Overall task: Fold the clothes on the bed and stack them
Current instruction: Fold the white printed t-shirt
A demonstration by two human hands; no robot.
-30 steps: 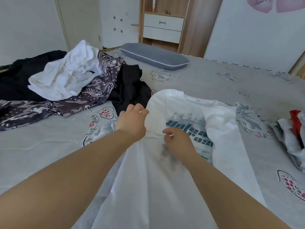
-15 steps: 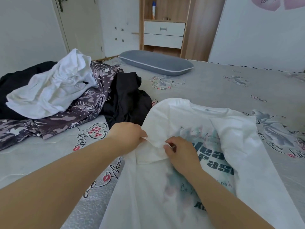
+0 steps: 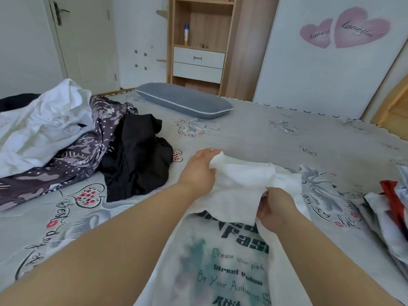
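Note:
A white T-shirt (image 3: 223,257) with dark printed lettering lies front-up on the grey patterned bed (image 3: 265,138), straight ahead of me. Its upper part is folded down over the print. My left hand (image 3: 197,173) grips the far left corner of that folded part. My right hand (image 3: 276,208) pinches its near right edge. To the left lies a heap of unfolded clothes: a white garment (image 3: 44,127), a purple patterned garment (image 3: 75,157) and a black garment (image 3: 136,157).
A grey pillow (image 3: 183,100) lies at the far side of the bed. More clothes (image 3: 388,213), white with red, sit at the right edge. Behind the bed stand a wooden shelf with drawers (image 3: 198,62), a door and a white wardrobe.
The shirt's top part has been turned down over the print. My left hand moved to its far corner and my right hand shifted rightward to its edge. The camera tilted upward.

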